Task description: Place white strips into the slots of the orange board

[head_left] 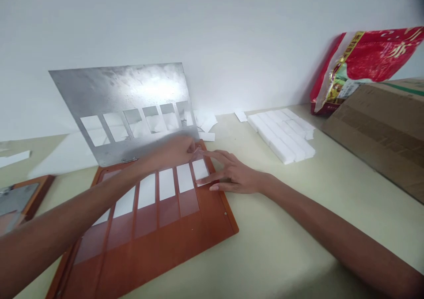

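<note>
A: Starting from the left, how far along does this look?

B: Well along, I'd judge. The metal lid [122, 91] stands raised behind the brown board [149, 259] on the table [281, 228], and a white card [166, 184] sits in each of six slots. In the first five, a pale strip [189, 203] shows below the card. I see none in the rightmost, so that slot seems to be what's left. The lid isn't down over them either.

A: And the hands?

B: The left hand [180, 148] is curled over the board's far right part, thumb and finger close together; I can't tell whether they pinch something clear. The right hand [236, 173] is loosely spread, a fingertip at the last card, gripping nothing I can make out.

A: How do the things look?

B: The lid is dull grey with a bright glare and six cut-out windows. The board is flat, reddish brown, lying askew. The cards are plain white oblongs; the strips seem thin and see-through.

A: Farther right?

B: White blocks [281, 135], laid side by side, well apart from the board.
</note>
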The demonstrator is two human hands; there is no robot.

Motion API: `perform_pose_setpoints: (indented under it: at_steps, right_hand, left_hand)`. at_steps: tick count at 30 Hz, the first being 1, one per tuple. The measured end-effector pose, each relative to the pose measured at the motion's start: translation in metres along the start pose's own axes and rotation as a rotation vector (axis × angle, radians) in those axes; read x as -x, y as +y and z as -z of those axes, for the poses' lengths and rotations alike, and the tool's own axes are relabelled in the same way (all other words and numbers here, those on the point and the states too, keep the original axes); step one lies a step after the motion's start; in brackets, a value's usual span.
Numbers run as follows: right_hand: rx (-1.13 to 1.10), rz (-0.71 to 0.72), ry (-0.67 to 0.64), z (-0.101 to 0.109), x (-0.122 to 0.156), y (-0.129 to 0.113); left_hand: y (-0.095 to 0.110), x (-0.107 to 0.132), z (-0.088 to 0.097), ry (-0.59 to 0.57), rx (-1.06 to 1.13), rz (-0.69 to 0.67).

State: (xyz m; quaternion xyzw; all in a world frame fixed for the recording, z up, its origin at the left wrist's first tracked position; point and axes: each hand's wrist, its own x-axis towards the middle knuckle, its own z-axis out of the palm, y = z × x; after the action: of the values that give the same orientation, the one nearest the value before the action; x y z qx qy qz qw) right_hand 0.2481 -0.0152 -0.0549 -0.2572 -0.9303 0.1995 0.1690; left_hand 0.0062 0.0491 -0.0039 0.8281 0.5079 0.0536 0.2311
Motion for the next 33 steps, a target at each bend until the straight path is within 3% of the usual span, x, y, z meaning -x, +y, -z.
perform_pose_setpoints:
  at_steps: [7,15,20,28,33]
  right_hand:
    - [0.001,0.014,0.001,0.000,0.000,0.002]
    - [-0.071,-0.042,-0.040,-0.001,0.001,0.001]
    - [-0.172,-0.104,0.045,-0.004,0.002,0.000]
    - [-0.215,-0.115,0.056,-0.004,0.002,0.000]
    - [-0.194,-0.111,0.041,-0.005,0.001,0.001]
  left_hand:
    - [0.020,0.018,0.006,0.110,-0.046,0.006]
    - [0.021,0.038,-0.006,-0.109,0.034,0.007]
    - [0.023,0.033,-0.010,-0.129,-0.001,0.017]
    - [0.025,0.027,-0.011,-0.236,0.078,0.029]
    - [0.027,0.028,-0.006,-0.183,0.137,0.000]
